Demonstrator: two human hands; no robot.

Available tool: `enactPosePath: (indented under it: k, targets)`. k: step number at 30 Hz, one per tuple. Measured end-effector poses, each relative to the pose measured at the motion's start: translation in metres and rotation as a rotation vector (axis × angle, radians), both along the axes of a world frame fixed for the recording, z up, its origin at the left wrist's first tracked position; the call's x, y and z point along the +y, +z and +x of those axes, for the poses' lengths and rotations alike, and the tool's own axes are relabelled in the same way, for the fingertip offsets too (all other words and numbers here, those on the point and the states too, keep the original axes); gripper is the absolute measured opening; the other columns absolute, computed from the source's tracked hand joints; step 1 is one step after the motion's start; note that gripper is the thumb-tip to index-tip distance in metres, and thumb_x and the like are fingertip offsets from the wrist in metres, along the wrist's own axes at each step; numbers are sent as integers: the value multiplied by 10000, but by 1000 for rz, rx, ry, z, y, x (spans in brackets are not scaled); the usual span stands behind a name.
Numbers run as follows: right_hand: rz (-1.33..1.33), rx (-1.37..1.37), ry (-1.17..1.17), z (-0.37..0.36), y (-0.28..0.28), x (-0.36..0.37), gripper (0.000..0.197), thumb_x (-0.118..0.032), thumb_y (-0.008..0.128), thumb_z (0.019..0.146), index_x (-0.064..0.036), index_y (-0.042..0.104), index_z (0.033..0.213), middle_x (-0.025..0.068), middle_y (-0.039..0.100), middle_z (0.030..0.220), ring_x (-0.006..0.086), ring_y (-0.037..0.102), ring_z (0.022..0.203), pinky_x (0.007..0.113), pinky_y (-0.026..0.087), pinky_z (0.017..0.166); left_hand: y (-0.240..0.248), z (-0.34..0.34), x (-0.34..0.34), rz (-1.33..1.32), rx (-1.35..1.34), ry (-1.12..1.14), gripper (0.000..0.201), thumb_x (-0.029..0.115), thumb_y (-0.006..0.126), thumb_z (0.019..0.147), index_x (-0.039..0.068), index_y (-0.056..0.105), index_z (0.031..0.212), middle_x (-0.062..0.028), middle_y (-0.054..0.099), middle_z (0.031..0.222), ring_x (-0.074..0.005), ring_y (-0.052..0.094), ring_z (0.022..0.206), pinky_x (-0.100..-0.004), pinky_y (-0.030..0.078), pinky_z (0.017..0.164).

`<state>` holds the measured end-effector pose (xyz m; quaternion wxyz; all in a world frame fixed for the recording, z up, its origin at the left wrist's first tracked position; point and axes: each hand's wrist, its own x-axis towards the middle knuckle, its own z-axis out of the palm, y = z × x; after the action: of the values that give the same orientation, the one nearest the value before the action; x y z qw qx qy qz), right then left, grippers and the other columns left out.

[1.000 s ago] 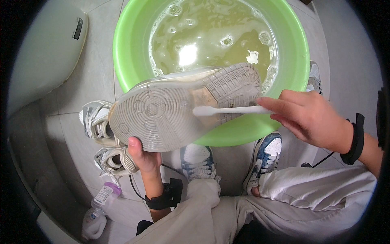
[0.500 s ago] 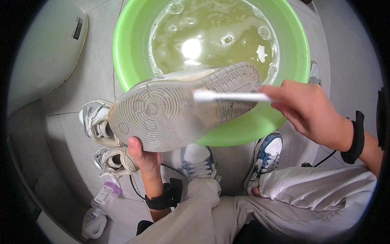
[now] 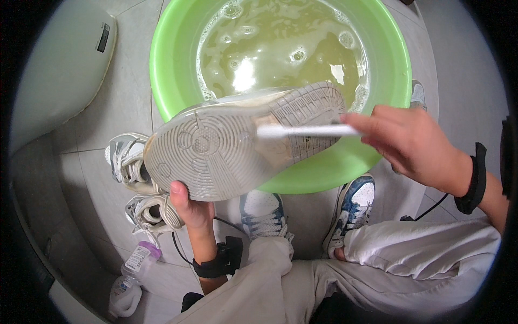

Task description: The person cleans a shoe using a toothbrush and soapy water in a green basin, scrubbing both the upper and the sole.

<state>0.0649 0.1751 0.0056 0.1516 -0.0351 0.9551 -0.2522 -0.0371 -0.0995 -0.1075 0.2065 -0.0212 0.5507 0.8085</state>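
A sneaker point(image 3: 202, 156) is tilted over the near rim of a green basin point(image 3: 167, 70), its pale ridged sole facing me. My left hand point(image 3: 192, 209) grips its toe end from below, thumb on the sole's edge and the other fingers hidden behind. In my right hand point(image 3: 413, 146) is a white-handled brush point(image 3: 318, 130), pinched between thumb and fingers. The brush head lies over the middle of the sole, next to a worn yellowish patch; its bristles are not visible. Cloudy yellow-green water point(image 3: 280, 54) with bubbles fills the basin behind the sneaker.
Two grey-white sneakers point(image 3: 129, 156) stand on the tiled floor at left, beside a clear bottle with a purple cap point(image 3: 154, 250). A white rounded fixture point(image 3: 65, 65) rises at far left. My feet in blue-white shoes point(image 3: 263, 213) are below the basin; another shoe point(image 3: 418, 94) is at right.
My right wrist has shifted slightly, while the brush stays over nearly the same spot on the sole. My left hand and the sneaker hold still; ripples on the water have changed.
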Motion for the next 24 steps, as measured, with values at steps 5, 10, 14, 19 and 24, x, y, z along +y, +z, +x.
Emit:
enactPosePath:
  k: [5,10,14,19,24]
  targets:
    - [-134,63,-100,3,-12,4,342,-12,523,769,-60,509,1107,99,491,671,208,511,546,303,399,498,-4,0,-3,-50,57,-42,662,459,438,800,48,258,1287,-114,386,1251,-250,404,1140,-386,339,955]
    - [-47,44,22,3,-1,-2,309,0,490,771,-37,538,1074,94,450,631,181,471,519,288,380,489,0,-1,0,4,-1,-14,729,427,540,753,-17,266,1261,-142,398,1222,-245,411,1125,-365,328,955]
    - [-72,6,-74,4,-1,-4,321,-3,484,757,-36,536,1072,89,453,635,184,463,519,289,375,489,-3,0,-1,-6,-2,10,732,431,539,752,-16,264,1262,-143,398,1221,-245,414,1122,-363,328,956]
    - [0,90,-9,2,-5,5,345,6,484,738,-43,534,1075,81,457,637,198,463,519,295,368,481,-7,1,-5,-48,42,-21,673,460,458,794,45,262,1285,-111,387,1254,-248,395,1147,-384,337,958]
    - [-57,16,-20,6,-5,2,301,-3,479,761,-30,546,1053,91,463,630,198,484,531,283,390,499,-5,2,-3,34,-6,50,661,380,535,770,-30,306,1235,-131,429,1200,-234,435,1098,-360,334,944]
